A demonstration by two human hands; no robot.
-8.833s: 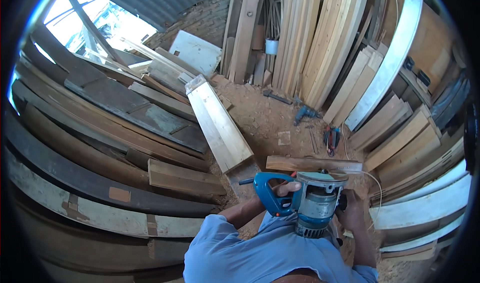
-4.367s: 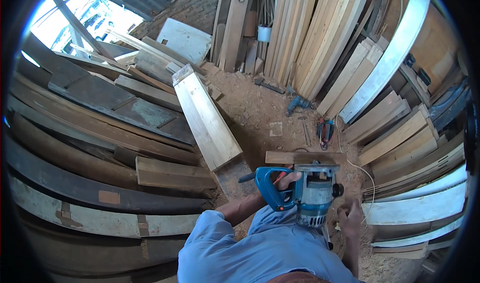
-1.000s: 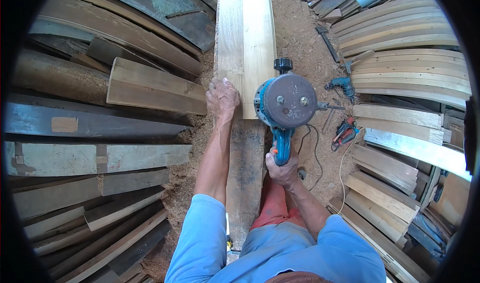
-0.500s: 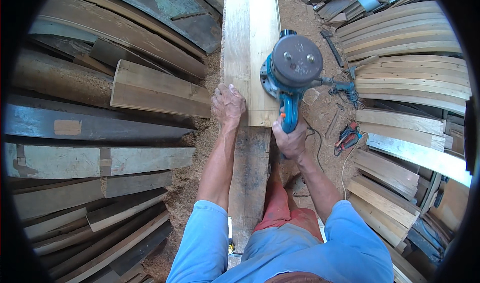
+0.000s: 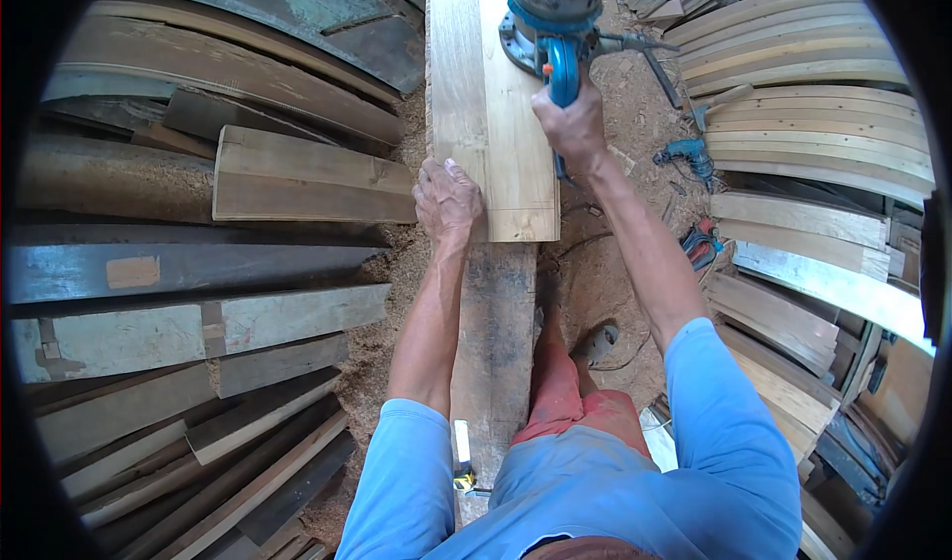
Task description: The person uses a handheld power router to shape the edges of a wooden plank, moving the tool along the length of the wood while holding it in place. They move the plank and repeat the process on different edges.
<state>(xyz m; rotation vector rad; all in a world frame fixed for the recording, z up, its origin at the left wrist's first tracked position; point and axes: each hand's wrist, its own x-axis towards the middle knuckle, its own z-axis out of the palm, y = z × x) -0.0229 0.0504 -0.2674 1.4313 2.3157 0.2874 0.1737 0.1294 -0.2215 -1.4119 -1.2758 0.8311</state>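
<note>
1. Planing-type work shows on one pale, long, fresh-cut wooden plank, which lies lengthwise away from the person and rests on a darker, weathered grey beam that carries it off the sawdust-covered ground.
2. One blue and grey round-bodied power tool sits on the far part of the pale plank, toward its right edge, so its base bears flat on the wood.
3. Closed around the tool's blue handle, the right hand reaches out at full arm, likely to steer the tool along the plank.
4. Spread flat, fingers wide and holding nothing, the left hand presses the plank's near left edge, seemingly to keep it from shifting.
5. Left of the plank lie many curved, worn boards; one short pale-ended board lies closest, its end just beside the plank.
6. Right of the plank, one small blue drill lies on the ground, and a red-and-blue handled tool lies nearer the person.
7. Beyond those, a fan of pale curved slats is stacked.
8. One yellow tape measure lies on the beam's near end.
</note>
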